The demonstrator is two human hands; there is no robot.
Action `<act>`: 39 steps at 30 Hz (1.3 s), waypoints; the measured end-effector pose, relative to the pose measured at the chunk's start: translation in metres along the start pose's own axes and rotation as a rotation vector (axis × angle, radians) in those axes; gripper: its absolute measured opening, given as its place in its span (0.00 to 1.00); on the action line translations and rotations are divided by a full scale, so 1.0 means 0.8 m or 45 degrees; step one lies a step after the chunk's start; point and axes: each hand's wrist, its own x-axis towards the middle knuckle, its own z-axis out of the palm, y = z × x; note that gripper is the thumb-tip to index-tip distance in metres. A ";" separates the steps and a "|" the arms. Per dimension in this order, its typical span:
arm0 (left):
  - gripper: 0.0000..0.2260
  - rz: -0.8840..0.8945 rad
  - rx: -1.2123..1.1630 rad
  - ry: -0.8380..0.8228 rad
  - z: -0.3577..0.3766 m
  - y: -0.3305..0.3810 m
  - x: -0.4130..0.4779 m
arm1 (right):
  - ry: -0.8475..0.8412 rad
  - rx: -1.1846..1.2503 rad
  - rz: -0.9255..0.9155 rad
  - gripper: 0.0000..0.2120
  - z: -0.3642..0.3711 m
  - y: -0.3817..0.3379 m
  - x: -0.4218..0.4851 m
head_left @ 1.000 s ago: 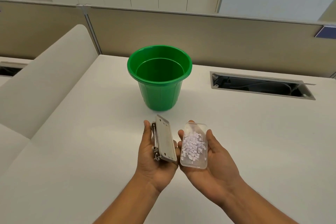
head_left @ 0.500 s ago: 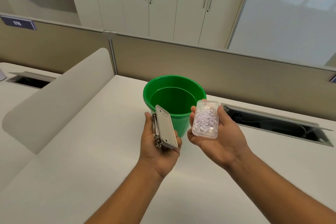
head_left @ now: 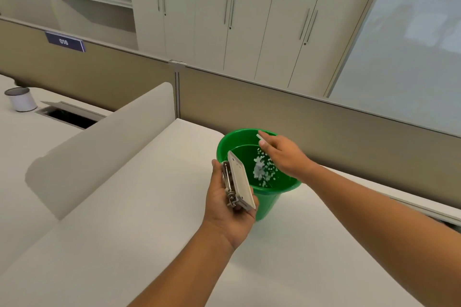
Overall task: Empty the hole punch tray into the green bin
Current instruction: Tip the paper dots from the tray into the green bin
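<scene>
A green bin (head_left: pixel 225 143) stands on the white desk (head_left: pixel 129 219). My right hand (head_left: pixel 287 157) is over the bin's mouth, palm down, shut on the clear hole punch tray (head_left: pixel 260 137), of which only an edge shows past my fingers. White paper dots (head_left: pixel 263 168) are falling from it into the bin. My left hand (head_left: pixel 229 209) sits just in front of the bin, shut on the grey metal hole punch (head_left: pixel 238 182), which is turned with its flat base up.
A curved white divider (head_left: pixel 104 142) runs along the desk's left side. Beyond it lie a white cup (head_left: pixel 21 99) and an open cable slot (head_left: pixel 68 117). A beige partition and cabinets stand behind the bin.
My right hand has moved forward over the bin and turned the tray over, so the paper dots now spill out. The left hand with the hole punch has stayed near the bin's front.
</scene>
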 end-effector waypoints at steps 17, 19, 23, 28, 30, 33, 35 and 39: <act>0.18 -0.019 -0.026 0.048 -0.009 -0.002 -0.003 | -0.018 1.293 0.472 0.24 -0.026 0.004 -0.004; 0.18 -0.031 -0.026 0.040 -0.007 -0.003 -0.004 | 0.001 1.311 0.464 0.23 -0.028 0.002 -0.004; 0.18 -0.058 -0.031 0.018 -0.003 -0.004 -0.004 | 0.081 0.572 0.203 0.25 -0.020 -0.001 -0.002; 0.18 -0.057 -0.037 0.021 -0.006 -0.007 0.000 | -0.056 -0.272 -0.065 0.24 -0.003 0.010 0.006; 0.18 -0.050 -0.033 0.030 -0.009 -0.007 0.003 | -0.140 -0.336 -0.051 0.23 -0.001 0.013 0.011; 0.17 -0.037 -0.008 0.049 -0.015 -0.004 0.007 | -0.210 -0.159 0.065 0.23 -0.007 0.014 0.014; 0.18 -0.029 0.008 0.056 -0.017 -0.002 0.009 | -0.170 0.030 0.146 0.24 -0.013 0.013 0.014; 0.20 -0.019 0.002 0.088 -0.022 -0.001 0.009 | -0.142 0.280 0.248 0.28 -0.024 0.008 0.013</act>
